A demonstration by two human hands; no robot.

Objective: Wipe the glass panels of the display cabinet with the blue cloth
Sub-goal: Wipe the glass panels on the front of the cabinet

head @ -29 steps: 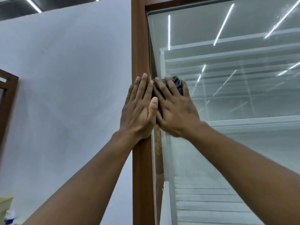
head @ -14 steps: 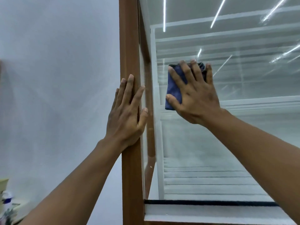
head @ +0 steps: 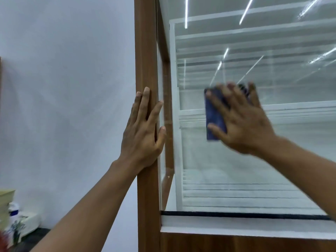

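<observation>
The display cabinet has a brown wooden frame post (head: 146, 51) and a large front glass panel (head: 254, 160) with white shelves behind it. My right hand (head: 241, 122) lies flat with spread fingers on a folded blue cloth (head: 214, 115) and presses it against the glass, right of the post; the hand is motion-blurred. My left hand (head: 143, 131) rests flat on the wooden post with straight fingers, thumb over the post's edge toward the glass.
A plain white wall (head: 63, 88) fills the left side. At the bottom left stand a spray bottle (head: 13, 211) and other small items. A black seal strip (head: 236, 214) and a white ledge run along the bottom of the glass.
My right hand has slid the blue cloth to the right across the glass, away from the post. My left hand stays on the post. The view has tilted down.
</observation>
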